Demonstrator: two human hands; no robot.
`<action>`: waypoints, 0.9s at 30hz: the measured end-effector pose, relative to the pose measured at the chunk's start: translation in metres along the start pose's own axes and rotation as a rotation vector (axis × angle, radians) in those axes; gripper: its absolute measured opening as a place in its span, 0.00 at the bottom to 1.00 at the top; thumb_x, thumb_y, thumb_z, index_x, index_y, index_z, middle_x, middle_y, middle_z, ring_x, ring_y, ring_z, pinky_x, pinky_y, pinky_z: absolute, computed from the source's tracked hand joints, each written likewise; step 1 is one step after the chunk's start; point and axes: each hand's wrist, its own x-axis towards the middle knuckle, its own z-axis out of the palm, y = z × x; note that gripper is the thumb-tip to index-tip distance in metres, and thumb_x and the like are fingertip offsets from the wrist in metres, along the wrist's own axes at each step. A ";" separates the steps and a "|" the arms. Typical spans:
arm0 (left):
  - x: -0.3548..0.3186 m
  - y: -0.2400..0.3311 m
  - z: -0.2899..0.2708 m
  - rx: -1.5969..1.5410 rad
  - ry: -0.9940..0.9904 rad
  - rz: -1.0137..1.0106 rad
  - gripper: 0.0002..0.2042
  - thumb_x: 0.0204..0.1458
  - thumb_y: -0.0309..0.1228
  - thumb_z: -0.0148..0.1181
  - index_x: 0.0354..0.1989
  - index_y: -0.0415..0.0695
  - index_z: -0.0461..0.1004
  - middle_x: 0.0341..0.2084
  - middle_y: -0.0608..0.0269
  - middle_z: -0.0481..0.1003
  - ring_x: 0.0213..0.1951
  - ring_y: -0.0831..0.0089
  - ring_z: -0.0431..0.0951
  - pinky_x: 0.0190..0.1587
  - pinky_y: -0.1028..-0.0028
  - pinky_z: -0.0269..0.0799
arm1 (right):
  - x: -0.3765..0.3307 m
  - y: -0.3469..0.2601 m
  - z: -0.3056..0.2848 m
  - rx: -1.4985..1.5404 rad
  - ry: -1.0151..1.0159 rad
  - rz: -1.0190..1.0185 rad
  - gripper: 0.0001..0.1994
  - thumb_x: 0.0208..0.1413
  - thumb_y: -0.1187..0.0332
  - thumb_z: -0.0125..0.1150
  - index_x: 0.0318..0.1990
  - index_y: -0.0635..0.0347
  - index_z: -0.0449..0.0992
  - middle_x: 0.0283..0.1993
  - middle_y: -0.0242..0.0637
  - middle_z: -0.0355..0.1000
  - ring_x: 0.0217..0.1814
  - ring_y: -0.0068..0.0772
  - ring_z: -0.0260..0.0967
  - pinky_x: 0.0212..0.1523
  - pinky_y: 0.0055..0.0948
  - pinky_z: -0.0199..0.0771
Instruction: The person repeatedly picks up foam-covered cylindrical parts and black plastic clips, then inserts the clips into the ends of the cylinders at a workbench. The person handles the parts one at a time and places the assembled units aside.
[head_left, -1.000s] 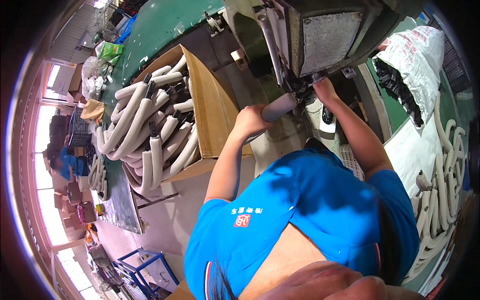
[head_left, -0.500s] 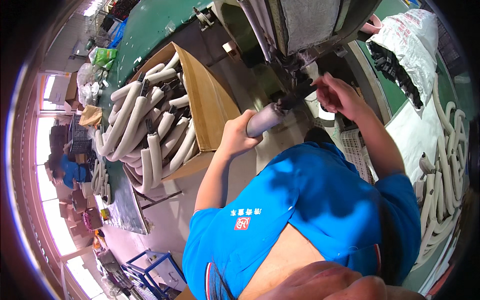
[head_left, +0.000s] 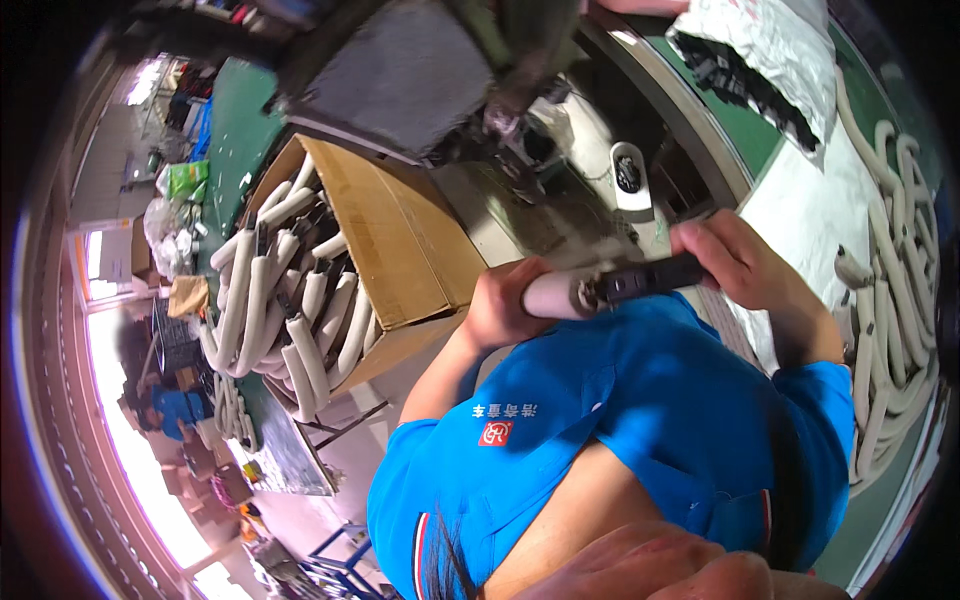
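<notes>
In front of my chest, my left hand [head_left: 502, 303] is closed around a grey foam-covered tube [head_left: 560, 297]. A black plastic end piece [head_left: 652, 279] extends from the tube's ragged end toward the right. The fingers of my right hand [head_left: 735, 262] are closed on the far end of that black piece. Blur hides the exact join between tube and black piece.
An open cardboard box [head_left: 400, 235] of similar grey tubes stands at the left on a green table. Ahead is a machine with a dark panel [head_left: 395, 80]. At right, a white sack [head_left: 765, 50] of black parts lies near more grey tubes [head_left: 895, 300].
Both hands have drawn back from the machine toward my chest with the tube. My right hand has closed on the black piece. The view has shifted too.
</notes>
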 end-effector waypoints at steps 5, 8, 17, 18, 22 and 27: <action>0.004 0.012 0.016 0.268 -0.032 0.211 0.14 0.31 0.31 0.64 0.29 0.46 0.70 0.18 0.61 0.69 0.22 0.60 0.73 0.23 0.66 0.68 | -0.027 0.019 0.002 -0.144 -0.262 0.078 0.25 0.63 0.52 0.40 0.20 0.62 0.66 0.13 0.38 0.58 0.15 0.30 0.57 0.20 0.30 0.56; -0.003 0.015 0.028 0.341 -0.039 0.256 0.12 0.31 0.32 0.60 0.28 0.45 0.69 0.17 0.61 0.66 0.20 0.62 0.71 0.21 0.66 0.66 | -0.030 0.039 0.013 -0.056 -0.304 0.043 0.24 0.62 0.54 0.42 0.21 0.65 0.67 0.16 0.47 0.60 0.16 0.42 0.56 0.23 0.35 0.58; -0.016 0.040 0.048 0.273 -0.040 0.024 0.14 0.34 0.38 0.59 0.29 0.45 0.69 0.19 0.60 0.69 0.22 0.60 0.73 0.22 0.65 0.66 | -0.014 0.062 0.026 0.047 -0.370 0.026 0.23 0.62 0.56 0.42 0.20 0.64 0.69 0.15 0.46 0.63 0.16 0.39 0.58 0.22 0.33 0.58; -0.017 0.042 0.050 0.269 -0.033 -0.005 0.15 0.34 0.39 0.59 0.29 0.45 0.69 0.19 0.59 0.70 0.22 0.60 0.73 0.22 0.65 0.66 | -0.010 0.063 0.028 0.054 -0.378 0.029 0.23 0.62 0.57 0.42 0.20 0.64 0.69 0.15 0.46 0.63 0.16 0.38 0.58 0.22 0.33 0.58; -0.023 0.046 0.058 0.286 0.018 -0.078 0.15 0.33 0.39 0.59 0.29 0.44 0.69 0.19 0.59 0.69 0.23 0.59 0.73 0.23 0.65 0.67 | 0.004 0.073 0.036 0.027 -0.422 -0.024 0.23 0.62 0.58 0.43 0.20 0.65 0.70 0.16 0.48 0.64 0.17 0.40 0.62 0.23 0.33 0.60; -0.023 0.052 0.056 0.321 0.146 -0.088 0.14 0.33 0.38 0.58 0.28 0.44 0.69 0.19 0.59 0.69 0.22 0.58 0.73 0.24 0.65 0.67 | 0.021 0.076 0.042 0.027 -0.435 -0.074 0.22 0.62 0.58 0.44 0.22 0.68 0.70 0.19 0.51 0.66 0.20 0.42 0.66 0.24 0.36 0.62</action>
